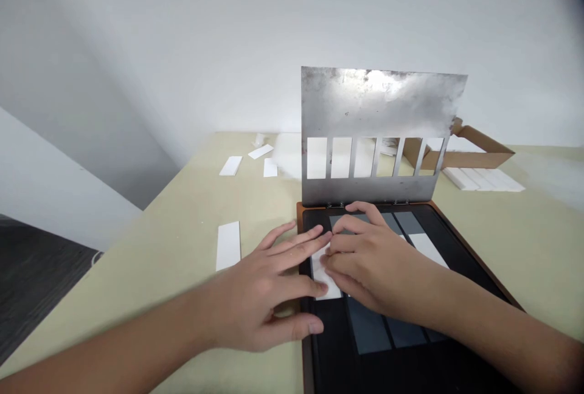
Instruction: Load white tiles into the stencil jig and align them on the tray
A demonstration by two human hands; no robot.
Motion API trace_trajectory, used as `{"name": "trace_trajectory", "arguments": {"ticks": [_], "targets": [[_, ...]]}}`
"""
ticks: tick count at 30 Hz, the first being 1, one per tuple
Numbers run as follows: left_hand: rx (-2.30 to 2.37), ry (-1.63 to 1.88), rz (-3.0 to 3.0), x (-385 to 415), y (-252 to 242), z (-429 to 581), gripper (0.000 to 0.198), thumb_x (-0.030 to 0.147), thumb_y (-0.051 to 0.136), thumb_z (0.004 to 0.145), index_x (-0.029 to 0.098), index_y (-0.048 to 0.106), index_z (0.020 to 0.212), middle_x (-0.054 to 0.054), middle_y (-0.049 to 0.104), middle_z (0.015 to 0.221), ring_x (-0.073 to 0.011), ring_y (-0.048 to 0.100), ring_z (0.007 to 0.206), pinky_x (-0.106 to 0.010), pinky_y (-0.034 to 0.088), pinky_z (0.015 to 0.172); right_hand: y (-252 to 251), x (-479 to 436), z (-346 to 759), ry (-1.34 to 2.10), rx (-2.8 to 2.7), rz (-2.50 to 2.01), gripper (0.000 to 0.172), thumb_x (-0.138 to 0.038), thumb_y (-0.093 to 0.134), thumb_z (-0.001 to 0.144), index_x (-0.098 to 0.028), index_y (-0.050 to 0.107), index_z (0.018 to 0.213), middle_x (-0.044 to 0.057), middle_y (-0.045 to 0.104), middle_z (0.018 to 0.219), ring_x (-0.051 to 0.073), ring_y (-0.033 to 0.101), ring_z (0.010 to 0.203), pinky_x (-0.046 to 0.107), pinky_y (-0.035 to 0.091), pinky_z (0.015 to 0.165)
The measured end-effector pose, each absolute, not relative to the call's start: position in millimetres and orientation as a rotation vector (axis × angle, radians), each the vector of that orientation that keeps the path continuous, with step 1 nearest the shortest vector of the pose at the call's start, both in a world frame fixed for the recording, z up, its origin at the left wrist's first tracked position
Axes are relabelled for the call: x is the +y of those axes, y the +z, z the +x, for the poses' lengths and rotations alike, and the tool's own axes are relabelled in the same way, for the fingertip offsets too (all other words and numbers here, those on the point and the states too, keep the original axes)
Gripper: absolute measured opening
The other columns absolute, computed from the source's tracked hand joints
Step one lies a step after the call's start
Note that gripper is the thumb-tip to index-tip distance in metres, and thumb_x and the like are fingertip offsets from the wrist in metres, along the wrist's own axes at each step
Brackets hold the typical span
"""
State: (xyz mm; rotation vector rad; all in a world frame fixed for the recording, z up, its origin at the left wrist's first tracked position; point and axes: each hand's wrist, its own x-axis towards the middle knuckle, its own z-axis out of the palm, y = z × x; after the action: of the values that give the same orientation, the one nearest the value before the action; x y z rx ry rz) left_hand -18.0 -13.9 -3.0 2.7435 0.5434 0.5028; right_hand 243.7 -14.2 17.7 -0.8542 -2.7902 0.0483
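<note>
left hand (269, 287) spread flat steadies white rectangular strip (331, 290) on black tray (333, 345); right hand (365, 260) curled, fingertips pressing it; slotted steel plate (383, 102) stands hinged up for access.

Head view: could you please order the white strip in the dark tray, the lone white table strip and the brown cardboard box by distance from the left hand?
1. White strip in the dark tray, under the left hand's fingers.
2. Lone white strip, on the table's left.
3. Brown cardboard box, far right.

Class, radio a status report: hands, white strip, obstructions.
Left hand, right hand open, fingertips on white strip in dark tray. Slotted metal plate upright behind them.
</note>
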Motion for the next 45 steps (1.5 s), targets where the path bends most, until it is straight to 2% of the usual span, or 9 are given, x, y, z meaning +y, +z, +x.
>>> {"name": "trace_trajectory", "arguments": {"ticks": [6, 16, 21, 24, 29, 33, 37, 41, 45], "targets": [[0.445, 0.555, 2.748, -12.9, -1.8, -15.3, 0.032, 0.041, 0.069, 0.103, 0.020, 0.072, 0.127, -0.014, 0.066, 0.148, -0.0275, 0.053, 0.149, -0.048, 0.020, 0.136, 57.9, -19.7, 257.7, 0.379, -2.613, -0.929, 0.038, -0.026, 0.067, 0.101, -0.021, 0.061, 0.063, -0.004, 0.065, 0.063, 0.017, 0.061, 0.088, 0.042, 0.035, 0.109], [0.348, 0.697, 2.776, -18.0, 3.3, -8.5, 0.026, 0.013, 0.059, 0.101, 0.016, 0.074, 0.121, -0.014, 0.077, 0.127, -0.0260, 0.069, 0.125, -0.044, 0.056, 0.111, 112.5, -35.6, 305.7, 0.222, -2.279, -1.015, 0.025, -0.034, 0.061, 0.107, -0.028, 0.079, 0.090, 0.000, 0.075, 0.084, 0.021, 0.067, 0.098, 0.040, 0.047, 0.100], [0.535, 0.644, 2.797, -16.3, 8.6, -3.1, 0.024, 0.019, 0.059, 0.105, 0.019, 0.080, 0.093, -0.015, 0.058, 0.156, -0.0336, 0.045, 0.154, -0.055, 0.045, 0.123, 56.1, -38.9, 289.6, 0.188, -2.453, -1.140, 0.032, -0.038, 0.061, 0.106, -0.026, 0.074, 0.132, 0.010, 0.065, 0.145, 0.034, 0.049, 0.140, 0.058, 0.037, 0.117], [0.541, 0.535, 2.813, -19.1, 10.9, -2.7, 0.024, 0.020, 0.055, 0.108, 0.022, 0.078, 0.109, -0.010, 0.068, 0.147, -0.0255, 0.057, 0.146, -0.049, 0.042, 0.128, 41.9, -41.1, 290.5, 0.096, -2.517, -1.207, 0.038, -0.037, 0.057, 0.107, -0.023, 0.070, 0.140, 0.012, 0.054, 0.158, 0.038, 0.036, 0.151, 0.065, 0.028, 0.122], [0.550, 0.484, 2.828, -30.0, 11.5, -5.9, 0.032, 0.018, 0.049, 0.109, 0.020, 0.070, 0.133, -0.012, 0.067, 0.148, -0.0241, 0.059, 0.144, -0.046, 0.041, 0.129, 48.4, -39.2, 301.3, 0.193, -2.493, -1.229, 0.035, -0.035, 0.052, 0.109, -0.026, 0.073, 0.135, 0.010, 0.063, 0.149, 0.032, 0.044, 0.144, 0.060, 0.031, 0.120], [0.564, 0.533, 2.832, -32.3, 15.4, -6.0, 0.029, 0.017, 0.051, 0.106, 0.020, 0.075, 0.121, -0.013, 0.074, 0.133, -0.0248, 0.067, 0.132, -0.045, 0.051, 0.119, 42.5, -40.1, 293.4, 0.214, -2.498, -1.186, 0.029, -0.032, 0.053, 0.109, -0.025, 0.079, 0.120, 0.007, 0.075, 0.128, 0.025, 0.056, 0.128, 0.054, 0.033, 0.117], [0.632, 0.566, 2.825, -30.7, 16.2, -5.9, 0.025, 0.017, 0.054, 0.104, 0.020, 0.079, 0.104, -0.014, 0.071, 0.132, -0.0260, 0.063, 0.130, -0.042, 0.055, 0.109, 27.7, -49.5, 282.3, 0.223, -2.490, -1.151, 0.028, -0.031, 0.056, 0.107, -0.023, 0.076, 0.125, 0.007, 0.073, 0.132, 0.026, 0.054, 0.128, 0.056, 0.028, 0.119], [0.664, 0.558, 2.818, -29.4, 12.1, -7.5, 0.023, 0.017, 0.058, 0.102, 0.024, 0.078, 0.111, -0.012, 0.068, 0.141, -0.0287, 0.052, 0.143, -0.046, 0.050, 0.113, 21.4, -53.5, 277.0, 0.232, -2.529, -1.098, 0.037, -0.025, 0.052, 0.106, -0.022, 0.068, 0.140, 0.008, 0.068, 0.143, 0.030, 0.048, 0.136, 0.059, 0.026, 0.120], [0.634, 0.565, 2.810, -29.3, 10.4, -5.9, 0.023, 0.015, 0.058, 0.102, 0.024, 0.075, 0.115, -0.010, 0.073, 0.129, -0.0261, 0.061, 0.129, -0.044, 0.048, 0.111, 22.2, -38.5, 270.8, 0.255, -2.611, -1.048, 0.047, -0.005, 0.050, 0.095, -0.021, 0.072, 0.133, 0.007, 0.073, 0.135, 0.027, 0.051, 0.131, 0.057, 0.024, 0.121]]}}
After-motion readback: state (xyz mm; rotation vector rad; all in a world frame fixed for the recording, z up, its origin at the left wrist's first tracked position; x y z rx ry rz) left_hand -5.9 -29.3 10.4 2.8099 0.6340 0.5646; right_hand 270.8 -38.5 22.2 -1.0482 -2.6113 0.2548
